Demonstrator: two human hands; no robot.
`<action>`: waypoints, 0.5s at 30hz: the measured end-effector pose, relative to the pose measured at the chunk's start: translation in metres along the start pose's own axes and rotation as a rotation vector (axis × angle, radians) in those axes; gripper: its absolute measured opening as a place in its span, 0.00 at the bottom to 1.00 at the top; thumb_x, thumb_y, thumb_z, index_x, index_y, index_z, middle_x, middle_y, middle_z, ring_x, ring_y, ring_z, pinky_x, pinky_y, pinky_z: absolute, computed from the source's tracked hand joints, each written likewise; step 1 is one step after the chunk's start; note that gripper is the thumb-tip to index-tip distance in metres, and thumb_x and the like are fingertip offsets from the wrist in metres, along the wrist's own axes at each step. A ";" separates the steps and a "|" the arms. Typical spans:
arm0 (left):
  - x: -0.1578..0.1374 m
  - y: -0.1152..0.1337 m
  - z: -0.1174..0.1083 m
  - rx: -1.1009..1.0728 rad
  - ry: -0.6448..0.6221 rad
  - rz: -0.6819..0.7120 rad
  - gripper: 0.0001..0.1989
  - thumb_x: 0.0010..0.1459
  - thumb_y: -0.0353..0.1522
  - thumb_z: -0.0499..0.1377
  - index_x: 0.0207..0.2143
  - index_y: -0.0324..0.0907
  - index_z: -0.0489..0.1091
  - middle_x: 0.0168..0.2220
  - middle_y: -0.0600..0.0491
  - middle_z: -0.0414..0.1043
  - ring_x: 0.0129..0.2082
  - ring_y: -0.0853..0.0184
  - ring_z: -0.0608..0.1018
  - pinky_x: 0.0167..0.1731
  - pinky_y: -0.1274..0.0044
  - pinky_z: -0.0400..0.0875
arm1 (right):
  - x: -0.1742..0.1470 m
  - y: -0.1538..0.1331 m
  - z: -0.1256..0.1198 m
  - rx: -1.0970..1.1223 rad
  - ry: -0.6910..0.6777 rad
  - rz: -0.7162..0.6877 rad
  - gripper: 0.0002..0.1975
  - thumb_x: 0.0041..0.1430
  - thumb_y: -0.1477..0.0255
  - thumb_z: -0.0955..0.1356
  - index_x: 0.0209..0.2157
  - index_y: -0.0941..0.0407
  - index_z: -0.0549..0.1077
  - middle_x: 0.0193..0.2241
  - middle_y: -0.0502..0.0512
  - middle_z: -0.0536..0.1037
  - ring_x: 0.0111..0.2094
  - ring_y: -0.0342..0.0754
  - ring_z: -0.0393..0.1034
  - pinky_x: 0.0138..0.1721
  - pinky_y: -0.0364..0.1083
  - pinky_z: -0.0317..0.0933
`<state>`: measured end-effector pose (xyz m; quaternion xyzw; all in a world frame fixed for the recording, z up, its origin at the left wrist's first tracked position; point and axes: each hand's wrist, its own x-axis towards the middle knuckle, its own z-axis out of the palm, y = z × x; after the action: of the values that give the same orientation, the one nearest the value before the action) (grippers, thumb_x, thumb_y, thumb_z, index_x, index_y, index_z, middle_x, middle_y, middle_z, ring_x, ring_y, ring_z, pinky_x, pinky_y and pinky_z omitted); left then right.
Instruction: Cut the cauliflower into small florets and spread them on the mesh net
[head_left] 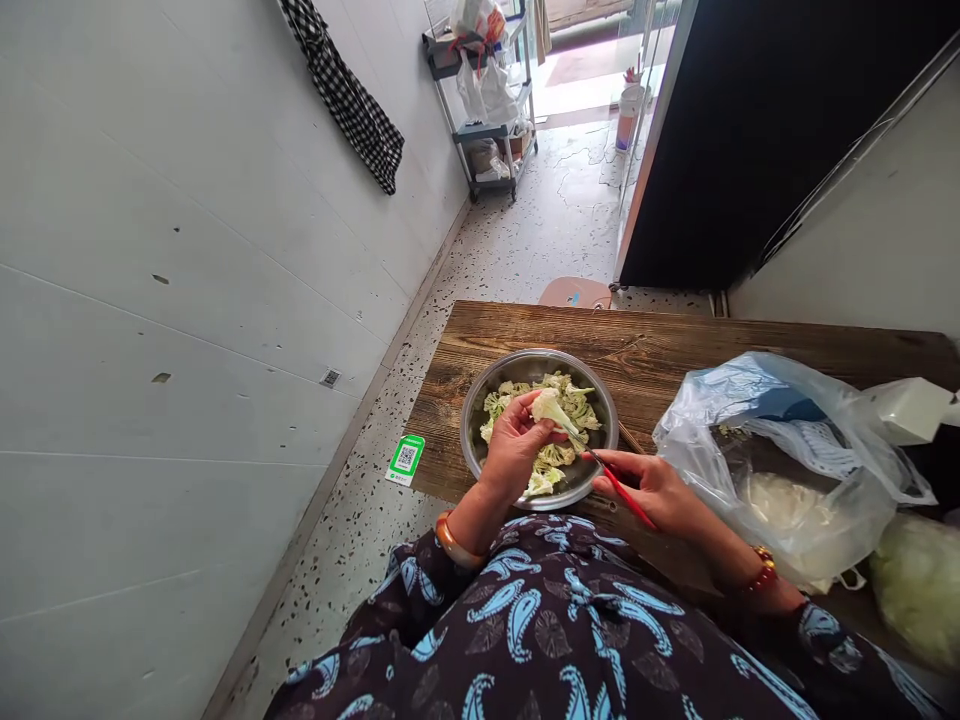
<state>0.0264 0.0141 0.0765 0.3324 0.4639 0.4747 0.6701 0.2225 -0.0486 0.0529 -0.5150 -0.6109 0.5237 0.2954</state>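
Note:
Above a round metal bowl, my left hand is closed on a pale cauliflower floret, its stem pointing right and down. My right hand grips a small knife by its red handle, and the dark blade reaches left over the bowl's rim, close to the floret's stem. Several cut cauliflower pieces lie inside the bowl, partly hidden by my left hand.
The bowl stands on a dark wooden table. To the right is an open clear plastic bag, with a greenish bagged bundle beside it. A green QR card sits at the table's left edge. Beyond are a shelf cart and a bucket.

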 end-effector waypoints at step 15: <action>0.001 0.000 -0.001 -0.126 -0.012 -0.146 0.25 0.41 0.31 0.73 0.43 0.40 0.71 0.36 0.54 0.73 0.33 0.71 0.77 0.34 0.77 0.76 | -0.005 0.007 -0.007 -0.068 -0.013 -0.025 0.23 0.60 0.58 0.69 0.50 0.58 0.79 0.31 0.53 0.82 0.32 0.50 0.74 0.34 0.45 0.69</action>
<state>0.0253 0.0146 0.0760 0.2579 0.4521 0.4506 0.7253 0.2318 -0.0512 0.0492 -0.5138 -0.6366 0.5023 0.2803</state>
